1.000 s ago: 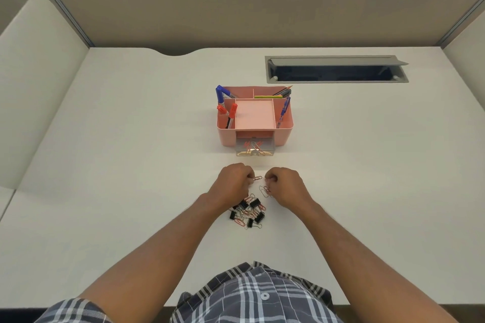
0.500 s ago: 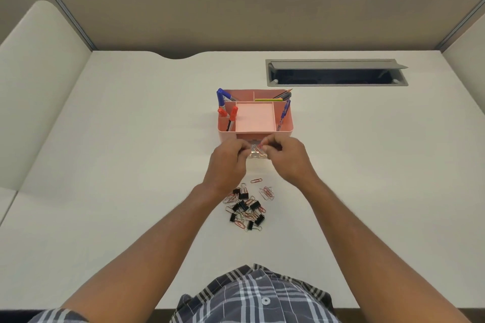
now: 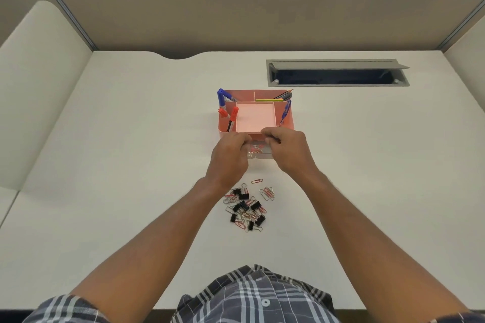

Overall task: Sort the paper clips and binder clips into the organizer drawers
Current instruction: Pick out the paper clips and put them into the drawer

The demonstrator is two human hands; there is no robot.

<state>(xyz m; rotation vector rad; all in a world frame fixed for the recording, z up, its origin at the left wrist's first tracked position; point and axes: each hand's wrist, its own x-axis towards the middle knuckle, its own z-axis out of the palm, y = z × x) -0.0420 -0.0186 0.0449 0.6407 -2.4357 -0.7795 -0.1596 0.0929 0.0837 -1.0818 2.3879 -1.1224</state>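
Both hands are over the clear drawer (image 3: pixel 258 151), which is pulled out at the front of the pink organizer (image 3: pixel 288 123) on the desk (image 3: pixel 131 165).

Left hand (image 3: pixel 229 158): fingers curled, tips at the drawer's left side. Whether they pinch a clip cannot be told; the tips are hidden behind the knuckles.

Right hand (image 3: pixel 287 151): fingers curled, fingertips drawn together above the drawer's right rear corner. Possibly holding a paper clip, but nothing is resolvable between them.

Drawer contents: a few paper clips, red and silver, visible through the gap between the hands. No binder clip can be made out in it.

Remaining pile (image 3: pixel 246 208) lies on the desk nearer the body, between the forearms and well apart from the drawer: several black binder clips tangled with red and silver paper clips. One red paper clip (image 3: pixel 256 181) lies alone just beyond the pile, and a small cluster of paper clips (image 3: pixel 267 193) sits to its right.

Progress, judged: early. Some paper clips are deposited, the bulk is unsorted, and the binder clips appear untouched. No second open drawer is visible.

Organizer top holds markers (image 3: pixel 222 101) and pencils (image 3: pixel 278 98).
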